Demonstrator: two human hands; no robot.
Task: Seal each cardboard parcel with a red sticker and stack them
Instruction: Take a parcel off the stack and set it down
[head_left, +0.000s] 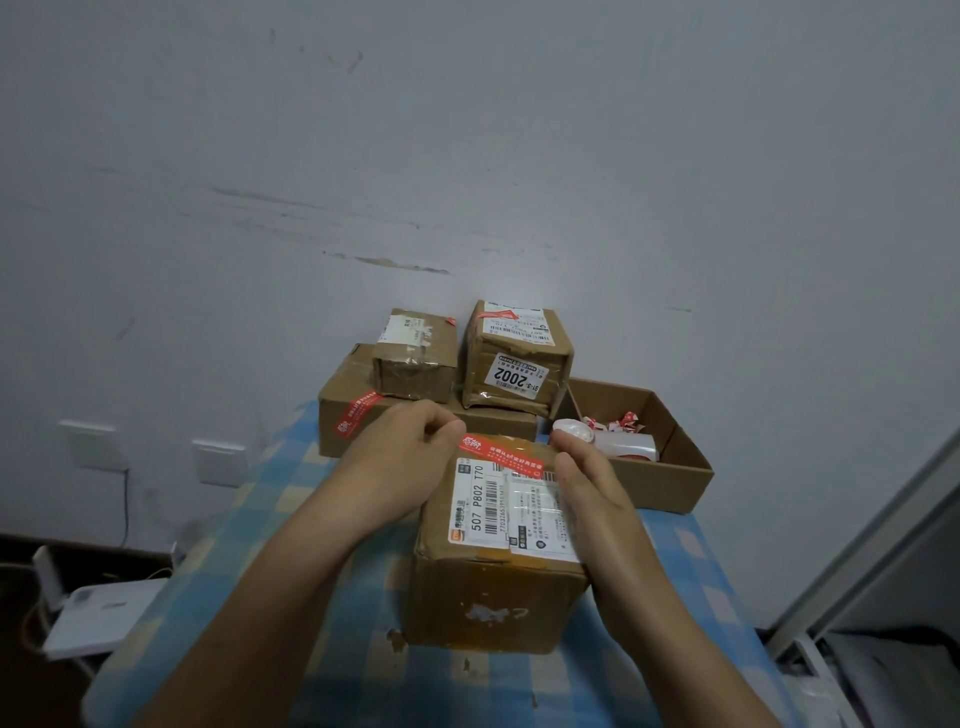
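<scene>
left hand (405, 457), right hand (587, 486) at red sticker (501, 458) atop parcel (493, 597)

Four closed parcels, one open box, two hands.
Front parcel (498, 597), large parcel (343, 410), small parcel (413, 364), tall parcel (514, 364); one red sticker (501, 457) each, four total; open box (685, 467); left hand (410, 457), right hand (592, 493).
</scene>
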